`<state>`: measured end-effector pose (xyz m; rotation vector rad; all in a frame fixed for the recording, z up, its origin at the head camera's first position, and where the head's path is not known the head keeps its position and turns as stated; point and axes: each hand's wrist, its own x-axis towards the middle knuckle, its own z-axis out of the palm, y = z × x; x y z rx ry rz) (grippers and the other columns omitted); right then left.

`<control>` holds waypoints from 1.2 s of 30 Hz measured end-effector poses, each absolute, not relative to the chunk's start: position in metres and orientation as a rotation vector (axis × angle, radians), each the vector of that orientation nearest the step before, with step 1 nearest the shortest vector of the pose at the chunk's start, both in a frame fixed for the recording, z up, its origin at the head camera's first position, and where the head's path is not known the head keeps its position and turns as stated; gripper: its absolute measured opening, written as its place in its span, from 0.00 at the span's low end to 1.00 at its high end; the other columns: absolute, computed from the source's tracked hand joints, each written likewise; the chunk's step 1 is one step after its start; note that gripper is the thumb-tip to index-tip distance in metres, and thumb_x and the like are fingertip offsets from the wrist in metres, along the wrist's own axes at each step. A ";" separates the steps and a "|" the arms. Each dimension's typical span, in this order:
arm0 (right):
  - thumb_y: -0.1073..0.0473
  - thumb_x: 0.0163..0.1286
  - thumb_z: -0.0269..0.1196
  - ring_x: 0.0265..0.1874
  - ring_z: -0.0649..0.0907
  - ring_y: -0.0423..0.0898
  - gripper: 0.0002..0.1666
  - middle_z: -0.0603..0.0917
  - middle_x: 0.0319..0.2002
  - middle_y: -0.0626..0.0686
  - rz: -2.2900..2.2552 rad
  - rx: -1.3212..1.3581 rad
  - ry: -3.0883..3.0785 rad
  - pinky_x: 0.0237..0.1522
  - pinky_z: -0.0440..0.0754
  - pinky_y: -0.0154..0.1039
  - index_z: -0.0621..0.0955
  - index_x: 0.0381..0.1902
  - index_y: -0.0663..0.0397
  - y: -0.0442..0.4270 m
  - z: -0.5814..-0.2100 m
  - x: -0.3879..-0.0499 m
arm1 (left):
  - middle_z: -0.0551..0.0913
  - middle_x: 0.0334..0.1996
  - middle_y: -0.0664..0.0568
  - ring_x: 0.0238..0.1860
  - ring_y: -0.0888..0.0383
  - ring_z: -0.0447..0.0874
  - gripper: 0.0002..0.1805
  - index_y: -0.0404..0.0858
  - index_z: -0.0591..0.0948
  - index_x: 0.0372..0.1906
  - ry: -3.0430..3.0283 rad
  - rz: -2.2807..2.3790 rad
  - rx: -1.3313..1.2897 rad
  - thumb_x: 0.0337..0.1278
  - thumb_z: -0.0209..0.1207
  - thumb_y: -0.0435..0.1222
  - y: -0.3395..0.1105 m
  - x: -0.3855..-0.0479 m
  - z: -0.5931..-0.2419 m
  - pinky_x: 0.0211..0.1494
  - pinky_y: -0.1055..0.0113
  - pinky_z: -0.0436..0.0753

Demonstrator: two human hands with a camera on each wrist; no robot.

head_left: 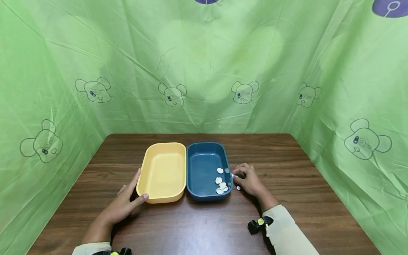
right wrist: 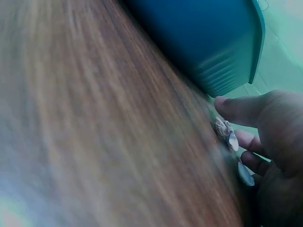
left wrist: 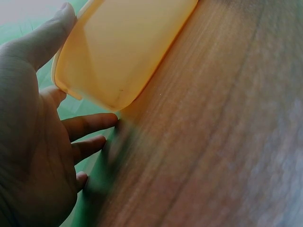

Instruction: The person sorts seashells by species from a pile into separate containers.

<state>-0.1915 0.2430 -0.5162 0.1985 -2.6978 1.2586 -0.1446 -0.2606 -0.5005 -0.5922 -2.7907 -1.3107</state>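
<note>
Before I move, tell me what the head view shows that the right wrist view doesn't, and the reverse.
Only the head view shows the yellow tray, the left hand and the shells inside the blue tray. Only the right wrist view shows ridges on the blue tray's outer wall. Both show the blue tray, the right hand, loose shells near it, the table and green cloth.

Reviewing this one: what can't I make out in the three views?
Right wrist view: the inside of the blue tray, hidden by its own wall.
Right wrist view: whether the right hand pinches the shells; fingertips overlap them.
Left wrist view: the far end of the yellow tray, cut off by the top edge.
</note>
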 end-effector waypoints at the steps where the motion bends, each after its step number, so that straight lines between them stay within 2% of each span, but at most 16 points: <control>1: 0.67 0.67 0.75 0.59 0.78 0.58 0.05 0.87 0.51 0.58 1.252 0.201 -2.687 0.65 0.73 0.53 0.92 0.41 0.55 0.243 -0.517 -0.192 | 0.51 0.88 0.29 0.82 0.15 0.51 0.54 0.52 0.42 0.92 -2.791 -1.309 -0.592 0.76 0.65 0.45 -0.261 -0.145 -0.501 0.78 0.14 0.40; 6: 0.68 0.69 0.75 0.57 0.80 0.58 0.04 0.87 0.49 0.59 1.296 0.204 -2.590 0.63 0.74 0.49 0.90 0.40 0.60 0.242 -0.521 -0.194 | 0.50 0.88 0.29 0.82 0.16 0.51 0.54 0.52 0.42 0.92 -2.797 -1.307 -0.588 0.75 0.65 0.45 -0.261 -0.145 -0.501 0.78 0.14 0.40; 13: 0.68 0.70 0.75 0.57 0.80 0.55 0.04 0.87 0.50 0.59 1.388 0.166 -2.519 0.62 0.75 0.45 0.91 0.41 0.60 0.240 -0.519 -0.195 | 0.51 0.88 0.29 0.82 0.17 0.53 0.54 0.46 0.44 0.92 -2.790 -1.303 -0.599 0.75 0.66 0.44 -0.261 -0.144 -0.499 0.78 0.14 0.42; 20: 0.69 0.70 0.74 0.58 0.81 0.55 0.07 0.86 0.52 0.62 1.428 0.101 -2.482 0.63 0.76 0.40 0.90 0.45 0.63 0.240 -0.518 -0.195 | 0.51 0.88 0.29 0.82 0.17 0.54 0.54 0.48 0.44 0.92 -2.788 -1.304 -0.596 0.75 0.66 0.44 -0.260 -0.144 -0.501 0.78 0.14 0.42; 25: 0.70 0.70 0.74 0.56 0.82 0.52 0.08 0.85 0.53 0.62 1.481 0.063 -2.419 0.57 0.81 0.32 0.90 0.47 0.65 0.240 -0.518 -0.195 | 0.51 0.88 0.29 0.82 0.17 0.54 0.54 0.49 0.43 0.92 -2.787 -1.294 -0.599 0.75 0.65 0.44 -0.260 -0.144 -0.502 0.78 0.14 0.42; 30: 0.72 0.70 0.72 0.52 0.86 0.50 0.07 0.84 0.52 0.64 1.468 0.069 -2.320 0.50 0.82 0.24 0.90 0.46 0.67 0.240 -0.516 -0.195 | 0.50 0.88 0.29 0.82 0.17 0.53 0.54 0.46 0.43 0.92 -2.786 -1.303 -0.610 0.75 0.65 0.44 -0.260 -0.144 -0.500 0.78 0.13 0.41; 33: 0.72 0.70 0.72 0.49 0.88 0.53 0.07 0.84 0.51 0.65 1.445 0.066 -2.279 0.48 0.84 0.26 0.90 0.45 0.68 0.239 -0.515 -0.196 | 0.50 0.88 0.29 0.82 0.18 0.52 0.54 0.44 0.44 0.92 -2.789 -1.308 -0.607 0.75 0.65 0.44 -0.260 -0.145 -0.500 0.78 0.14 0.40; 36: 0.72 0.69 0.73 0.50 0.88 0.54 0.07 0.85 0.51 0.65 1.423 0.042 -2.260 0.50 0.86 0.31 0.90 0.44 0.69 0.239 -0.513 -0.196 | 0.49 0.88 0.29 0.82 0.18 0.52 0.54 0.43 0.44 0.92 -2.791 -1.308 -0.605 0.76 0.65 0.44 -0.260 -0.145 -0.501 0.79 0.14 0.39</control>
